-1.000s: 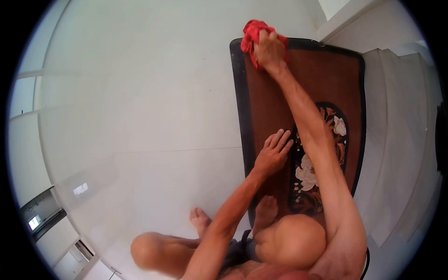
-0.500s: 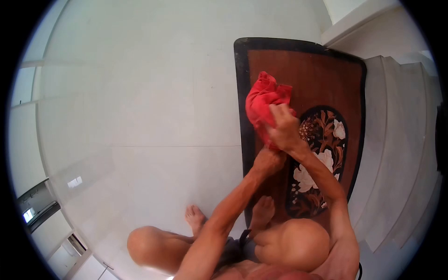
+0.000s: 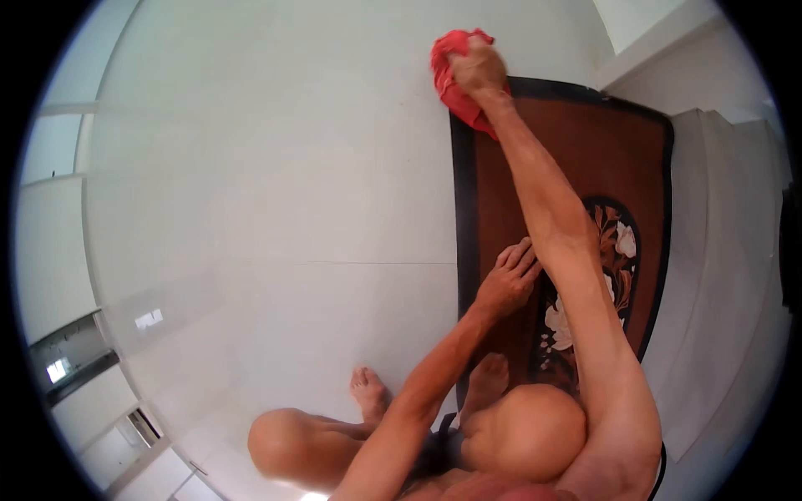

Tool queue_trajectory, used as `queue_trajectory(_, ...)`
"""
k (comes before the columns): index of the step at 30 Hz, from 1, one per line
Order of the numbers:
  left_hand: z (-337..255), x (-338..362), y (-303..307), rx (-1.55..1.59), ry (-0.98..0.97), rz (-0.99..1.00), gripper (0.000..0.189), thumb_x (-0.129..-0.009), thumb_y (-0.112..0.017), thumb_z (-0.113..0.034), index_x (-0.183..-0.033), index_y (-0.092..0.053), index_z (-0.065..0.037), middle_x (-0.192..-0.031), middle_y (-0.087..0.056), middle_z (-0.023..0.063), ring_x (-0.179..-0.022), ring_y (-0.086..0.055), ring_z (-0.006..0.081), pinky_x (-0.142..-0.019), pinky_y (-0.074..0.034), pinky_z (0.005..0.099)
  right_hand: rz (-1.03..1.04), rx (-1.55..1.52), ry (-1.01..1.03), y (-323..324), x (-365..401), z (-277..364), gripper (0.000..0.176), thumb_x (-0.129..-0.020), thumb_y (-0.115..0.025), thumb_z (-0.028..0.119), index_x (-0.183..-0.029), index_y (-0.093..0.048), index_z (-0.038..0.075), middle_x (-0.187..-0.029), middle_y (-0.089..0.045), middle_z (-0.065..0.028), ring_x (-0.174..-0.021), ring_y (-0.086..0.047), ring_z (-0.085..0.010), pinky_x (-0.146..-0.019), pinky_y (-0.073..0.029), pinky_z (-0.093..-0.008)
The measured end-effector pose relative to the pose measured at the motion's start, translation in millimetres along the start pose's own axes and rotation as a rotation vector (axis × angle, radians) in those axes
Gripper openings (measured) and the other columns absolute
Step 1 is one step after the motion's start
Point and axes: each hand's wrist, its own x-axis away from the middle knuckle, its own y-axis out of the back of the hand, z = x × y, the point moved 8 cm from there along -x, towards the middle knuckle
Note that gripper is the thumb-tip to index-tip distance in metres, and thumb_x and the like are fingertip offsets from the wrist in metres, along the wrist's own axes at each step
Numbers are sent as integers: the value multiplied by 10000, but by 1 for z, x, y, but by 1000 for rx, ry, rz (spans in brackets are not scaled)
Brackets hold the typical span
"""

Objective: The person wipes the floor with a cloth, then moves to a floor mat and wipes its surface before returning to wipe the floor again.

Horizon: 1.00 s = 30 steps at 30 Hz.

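A crumpled red cloth (image 3: pixel 451 90) lies across the far left corner of the brown floor mat (image 3: pixel 589 142), partly over the pale floor. My right hand (image 3: pixel 479 68) reaches far forward with its fingers closed on the cloth. Nearer to me, my left hand (image 3: pixel 508 282) rests on the mat, fingers stretched out and holding nothing. Its fingertips come close to my right forearm. The mat has a black border and a floral panel (image 3: pixel 625 240), which my right arm partly covers.
Light floor tiles (image 3: pixel 276 184) spread out on the left. Grey steps (image 3: pixel 727 250) run along the right of the mat, with a white wall base (image 3: pixel 660 42) at the far right. White cabinets (image 3: pixel 54 250) line the left edge. My bare feet (image 3: pixel 368 391) are below.
My right hand has carried the bunched cloth forward from the mat's middle to its far left corner. My left hand has let go of the cloth and now lies flat on the mat.
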Motion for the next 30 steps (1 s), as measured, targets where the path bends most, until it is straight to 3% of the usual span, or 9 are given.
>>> queue_trajectory(2, -3, -3, -1, -1, 25, -9, 506, -843, -734, -52, -1347, -690, -32, -1550, -570, 161, -1501, -481, 368, -1228, -400, 527, -207, -302, -40, 55, 12, 15, 451, -945, -819, 415, -1057, -731, -12, -991, -782, -258, -967, -756, -443, -895, -602, -473)
queue_trajectory(7, 1, 1, -11, 4, 43, 130, 539, -899, -715, -165, -1416, -659, -23, -1648, -499, 173, -1581, -398, 372, -1262, -358, 522, 34, -675, -28, 113, 129, 66, 377, -972, -866, 283, -1173, -750, -14, -1009, -814, -121, -944, -774, -204, -860, -625, -377)
queue_trajectory(8, 2, 5, -10, 1, 23, 70, 527, -897, -702, -129, -1414, -662, -33, -1647, -503, 167, -1575, -406, 368, -1252, -367, 528, -32, -695, 97, 116, 157, 83, 393, -933, -865, 327, -1172, -754, 35, -1065, -770, -227, -1041, -759, -398, -932, -601, -494)
queue_trajectory(9, 3, 11, -15, 5, -6, 14, 519, -895, -688, -93, -1412, -665, -43, -1646, -508, 160, -1568, -414, 365, -1241, -377, 533, 13, -550, 160, 120, 189, 101, 422, -947, -841, 312, -1241, -727, 32, -1193, -738, -231, -1113, -737, -405, -964, -596, -508)
queue_trajectory(16, 5, 5, -6, 23, -95, -47, 493, -862, -654, 7, -1351, -707, -24, -1614, -563, 176, -1557, -455, 389, -1207, -411, 579, 316, -26, 378, 56, 330, 138, 459, -969, -807, 287, -1333, -682, 36, -1288, -702, -251, -1135, -725, -428, -969, -594, -520)
queue_trajectory(21, 22, 31, -13, 68, -147, -57, 452, -870, -704, -77, -1318, -727, -25, -1563, -599, 181, -1550, -465, 386, -1260, -408, 497, 359, -397, 8, 105, 340, 81, 491, -999, -745, 252, -1411, -631, 12, -1448, -637, -264, -1277, -666, -446, -1034, -575, -525)
queue_trajectory(23, 47, 57, -42, 379, 250, 24, 395, -884, -702, -74, -1274, -750, -30, -1520, -628, 192, -1530, -488, 380, -1244, -426, 482, 127, -170, 15, 115, 357, 23, 454, -1036, -681, 205, -1434, -609, -1, -1427, -643, -265, -1270, -665, -455, -1016, -577, -516)
queue_trajectory(25, 0, 36, 19, 281, 199, 97, 326, -903, -690, -38, -1220, -767, -33, -1399, -701, 194, -1444, -574, 387, -1202, -465, 474, -46, 58, 102, 131, 387, -27, 446, -1057, -646, 183, -1419, -582, -70, -1375, -635, -279, -1185, -685, -488, -979, -600, -500)
queue_trajectory(30, -12, 64, 26, 275, 87, -144, 430, -869, -646, 85, -1277, -719, -32, -1368, -726, 174, -1376, -626, 431, -1176, -489, 513, 77, 352, -295, 202, 471, -58, 451, -1076, -621, 194, -1476, -510, 18, -1469, -559, -285, -1127, -707, -488, -860, -619, -541)
